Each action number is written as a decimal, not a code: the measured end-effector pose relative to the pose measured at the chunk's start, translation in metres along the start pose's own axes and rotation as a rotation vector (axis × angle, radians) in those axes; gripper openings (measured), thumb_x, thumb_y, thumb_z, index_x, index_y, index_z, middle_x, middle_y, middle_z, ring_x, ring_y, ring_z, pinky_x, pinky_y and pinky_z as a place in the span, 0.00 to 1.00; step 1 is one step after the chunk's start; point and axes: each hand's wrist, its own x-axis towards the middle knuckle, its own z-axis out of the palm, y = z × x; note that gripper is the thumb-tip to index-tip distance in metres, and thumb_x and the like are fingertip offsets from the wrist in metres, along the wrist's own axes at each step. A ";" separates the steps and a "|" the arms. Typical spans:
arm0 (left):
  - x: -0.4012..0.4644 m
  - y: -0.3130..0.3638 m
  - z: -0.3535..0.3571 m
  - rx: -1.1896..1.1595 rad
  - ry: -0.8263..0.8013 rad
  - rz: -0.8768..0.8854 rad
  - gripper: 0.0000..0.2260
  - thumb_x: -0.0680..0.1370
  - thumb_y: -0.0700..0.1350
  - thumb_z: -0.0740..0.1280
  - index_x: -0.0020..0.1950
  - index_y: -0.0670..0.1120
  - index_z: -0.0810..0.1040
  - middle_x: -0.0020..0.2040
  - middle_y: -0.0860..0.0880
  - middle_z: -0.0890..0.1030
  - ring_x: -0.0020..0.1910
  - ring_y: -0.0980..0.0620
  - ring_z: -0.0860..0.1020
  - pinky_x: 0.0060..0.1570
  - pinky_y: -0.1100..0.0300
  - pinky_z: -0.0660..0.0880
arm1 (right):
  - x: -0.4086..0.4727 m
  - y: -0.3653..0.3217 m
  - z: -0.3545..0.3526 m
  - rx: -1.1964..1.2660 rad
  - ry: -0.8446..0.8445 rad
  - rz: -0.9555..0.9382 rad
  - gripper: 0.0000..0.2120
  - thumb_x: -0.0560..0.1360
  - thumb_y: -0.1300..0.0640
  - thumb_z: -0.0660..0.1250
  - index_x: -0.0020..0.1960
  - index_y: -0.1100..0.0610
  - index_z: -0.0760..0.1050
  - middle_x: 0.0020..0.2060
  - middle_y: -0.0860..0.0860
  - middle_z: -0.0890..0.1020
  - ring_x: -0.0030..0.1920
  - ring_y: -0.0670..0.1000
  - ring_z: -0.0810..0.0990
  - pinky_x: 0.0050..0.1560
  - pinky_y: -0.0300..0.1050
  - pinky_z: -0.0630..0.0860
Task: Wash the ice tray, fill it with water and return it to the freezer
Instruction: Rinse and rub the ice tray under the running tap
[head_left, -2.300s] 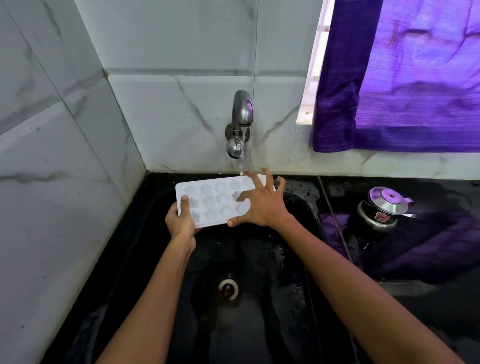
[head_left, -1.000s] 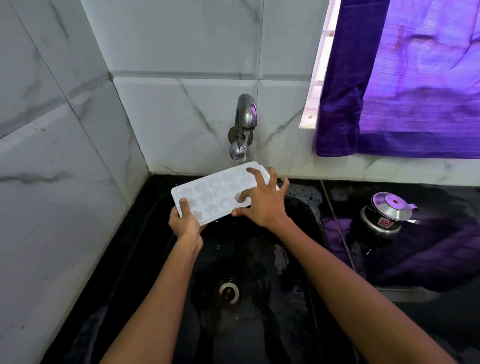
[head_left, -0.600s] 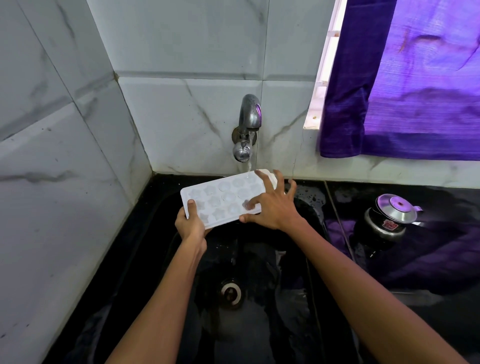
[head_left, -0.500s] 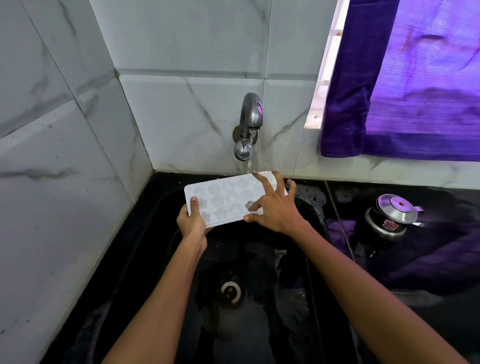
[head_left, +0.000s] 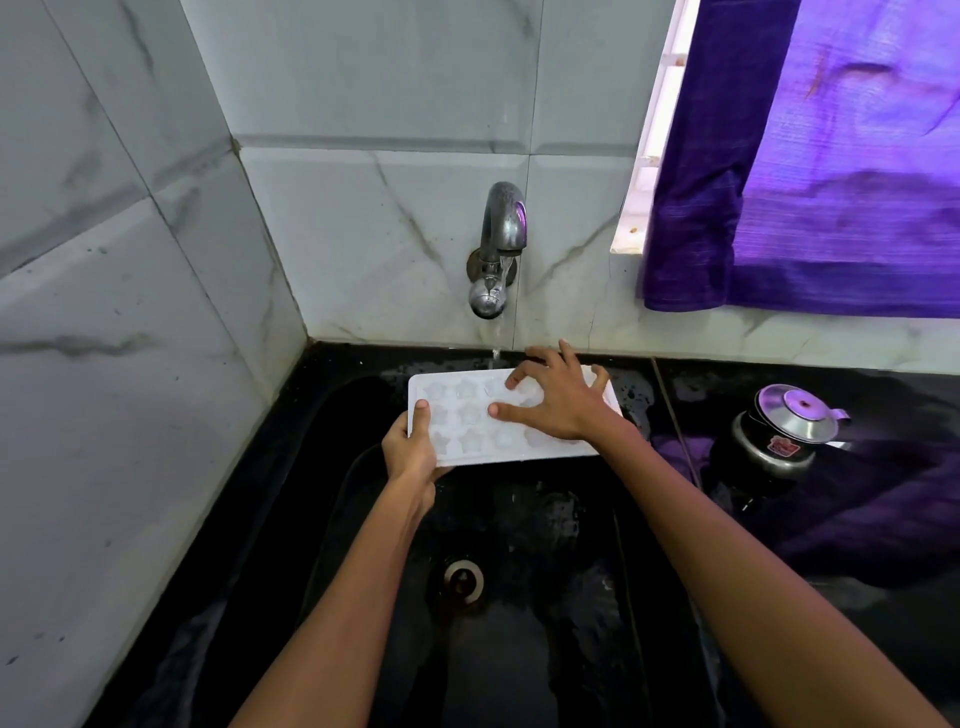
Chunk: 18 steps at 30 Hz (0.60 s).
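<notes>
Under the tap (head_left: 500, 249), ice tray (head_left: 470, 434) gripped by left hand (head_left: 410, 452), right hand (head_left: 558, 402) spread on top

ice tray (head_left: 470, 447) right end under right hand (head_left: 558, 410), curtain (head_left: 831, 171) cut off

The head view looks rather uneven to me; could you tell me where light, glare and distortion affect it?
Head view: daylight through the purple curtain overexposes the window frame; the tap and wet black sink show purple glare; tile lines bow from the wide lens; the white ice tray is pale, its moulds faint.
</notes>
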 end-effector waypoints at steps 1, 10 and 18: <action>-0.001 0.000 0.000 0.002 -0.002 -0.003 0.11 0.81 0.51 0.60 0.58 0.47 0.75 0.52 0.45 0.81 0.49 0.45 0.81 0.41 0.51 0.80 | 0.003 -0.001 0.003 -0.007 0.004 -0.008 0.20 0.70 0.33 0.64 0.58 0.42 0.73 0.75 0.46 0.57 0.77 0.53 0.41 0.70 0.67 0.40; -0.005 0.009 -0.003 -0.004 -0.008 -0.007 0.15 0.80 0.51 0.61 0.63 0.45 0.75 0.54 0.44 0.81 0.47 0.46 0.81 0.36 0.53 0.79 | 0.010 -0.023 0.008 -0.318 0.035 -0.075 0.15 0.76 0.39 0.60 0.60 0.39 0.76 0.78 0.45 0.49 0.76 0.58 0.33 0.69 0.68 0.36; -0.006 0.013 -0.009 -0.013 0.001 -0.017 0.15 0.80 0.51 0.61 0.63 0.44 0.74 0.53 0.44 0.81 0.44 0.48 0.81 0.35 0.53 0.78 | 0.013 -0.036 0.004 -0.325 0.149 -0.096 0.13 0.70 0.39 0.69 0.50 0.44 0.82 0.78 0.47 0.49 0.75 0.60 0.33 0.69 0.68 0.35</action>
